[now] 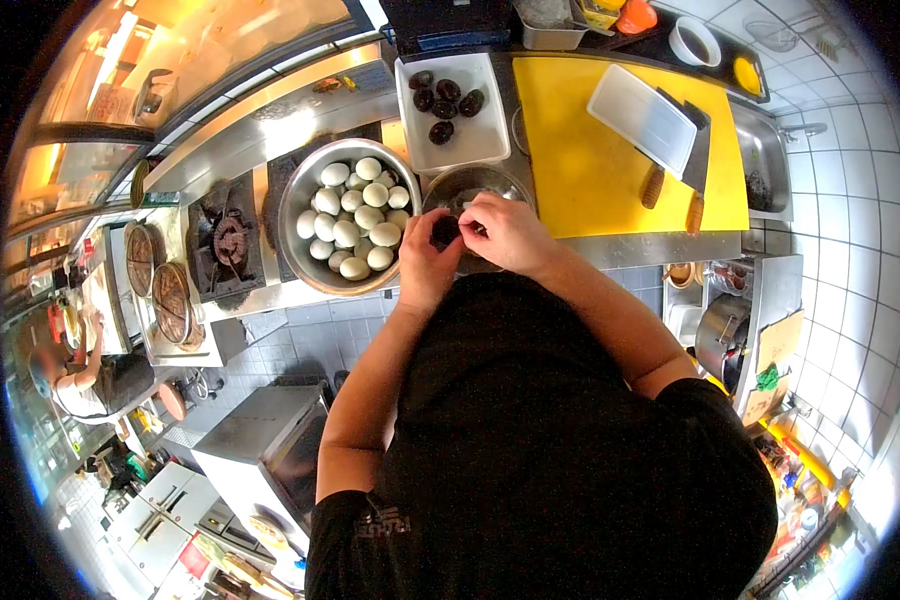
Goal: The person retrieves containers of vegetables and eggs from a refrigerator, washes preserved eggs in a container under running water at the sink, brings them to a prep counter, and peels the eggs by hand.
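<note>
My left hand is closed around a dark peeled preserved egg, held in front of my chest. Right beside it, my right hand has its fingers pinched together near the egg; what is between them is hidden. Both hands are at the near edge of a metal bowl, whose contents I see only partly. To the left stands a large steel bowl of pale unpeeled eggs. Behind the hands, a white tray holds several dark peeled eggs.
On the right lies a yellow cutting board with a white plastic lid or tray over two wooden-handled knives. A sink is beyond it. Left are a gas burner and, farther off, another person.
</note>
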A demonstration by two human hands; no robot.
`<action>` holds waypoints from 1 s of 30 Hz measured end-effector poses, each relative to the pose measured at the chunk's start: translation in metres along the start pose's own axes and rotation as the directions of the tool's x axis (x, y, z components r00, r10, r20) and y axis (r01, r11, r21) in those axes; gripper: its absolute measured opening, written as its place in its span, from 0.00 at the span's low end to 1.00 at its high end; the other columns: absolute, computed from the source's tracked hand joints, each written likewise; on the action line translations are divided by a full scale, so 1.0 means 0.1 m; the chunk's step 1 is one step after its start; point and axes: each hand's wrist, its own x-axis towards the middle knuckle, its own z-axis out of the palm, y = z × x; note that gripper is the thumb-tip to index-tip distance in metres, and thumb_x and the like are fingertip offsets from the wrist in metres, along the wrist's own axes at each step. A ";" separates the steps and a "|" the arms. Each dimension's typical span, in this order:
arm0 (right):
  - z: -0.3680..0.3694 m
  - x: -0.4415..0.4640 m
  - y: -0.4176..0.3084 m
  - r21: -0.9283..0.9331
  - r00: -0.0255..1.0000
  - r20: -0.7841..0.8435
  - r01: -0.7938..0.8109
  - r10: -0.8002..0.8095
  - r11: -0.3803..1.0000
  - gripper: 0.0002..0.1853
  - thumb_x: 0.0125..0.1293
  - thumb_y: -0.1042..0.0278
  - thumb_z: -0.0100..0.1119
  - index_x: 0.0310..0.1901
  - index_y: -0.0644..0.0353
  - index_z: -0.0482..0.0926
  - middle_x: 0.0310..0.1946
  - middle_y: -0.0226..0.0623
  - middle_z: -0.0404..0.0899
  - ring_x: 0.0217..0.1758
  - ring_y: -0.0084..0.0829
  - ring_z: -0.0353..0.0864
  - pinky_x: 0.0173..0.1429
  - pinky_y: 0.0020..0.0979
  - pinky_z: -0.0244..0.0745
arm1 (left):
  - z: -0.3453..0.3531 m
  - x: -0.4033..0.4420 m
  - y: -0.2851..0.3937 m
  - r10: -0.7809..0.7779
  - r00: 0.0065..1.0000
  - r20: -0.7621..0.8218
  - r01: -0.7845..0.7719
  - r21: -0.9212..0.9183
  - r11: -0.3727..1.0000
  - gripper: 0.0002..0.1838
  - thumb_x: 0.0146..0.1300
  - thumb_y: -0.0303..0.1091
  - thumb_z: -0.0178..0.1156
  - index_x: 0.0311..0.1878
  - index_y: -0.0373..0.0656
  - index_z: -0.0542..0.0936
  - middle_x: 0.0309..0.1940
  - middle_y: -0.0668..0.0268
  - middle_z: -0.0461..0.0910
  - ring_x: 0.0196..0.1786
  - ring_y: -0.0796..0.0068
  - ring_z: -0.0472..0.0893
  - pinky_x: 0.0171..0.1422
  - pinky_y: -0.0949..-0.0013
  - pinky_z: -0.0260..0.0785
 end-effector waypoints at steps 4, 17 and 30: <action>0.02 0.00 -0.01 -0.005 1.000 -0.029 -0.005 0.005 1.000 0.05 0.58 0.72 0.65 0.32 0.60 0.77 0.33 0.43 0.79 0.37 0.49 0.82 0.41 0.45 0.78 | 0.00 0.00 -0.01 -0.010 1.000 0.002 0.010 -0.002 1.000 0.23 0.53 0.25 0.73 0.54 0.39 0.81 0.46 0.53 0.81 0.47 0.54 0.83 0.53 0.61 0.77; 0.14 -0.07 0.10 0.110 0.984 -0.089 -0.145 0.155 0.983 0.08 0.54 0.71 0.70 0.31 0.61 0.79 0.31 0.44 0.81 0.35 0.46 0.83 0.41 0.41 0.79 | 0.01 -0.01 -0.14 -0.212 0.968 0.135 0.242 -0.259 0.935 0.19 0.58 0.29 0.73 0.53 0.39 0.82 0.44 0.61 0.85 0.43 0.74 0.83 0.51 0.70 0.76; 0.19 -0.17 0.35 0.379 0.912 -0.005 -0.377 0.409 0.845 0.07 0.69 0.72 0.66 0.43 0.67 0.82 0.33 0.36 0.86 0.38 0.22 0.86 0.42 0.26 0.82 | -0.01 -0.02 -0.05 -0.265 0.924 0.276 0.377 -0.543 0.750 0.25 0.61 0.25 0.72 0.61 0.37 0.76 0.46 0.63 0.84 0.48 0.74 0.82 0.57 0.71 0.75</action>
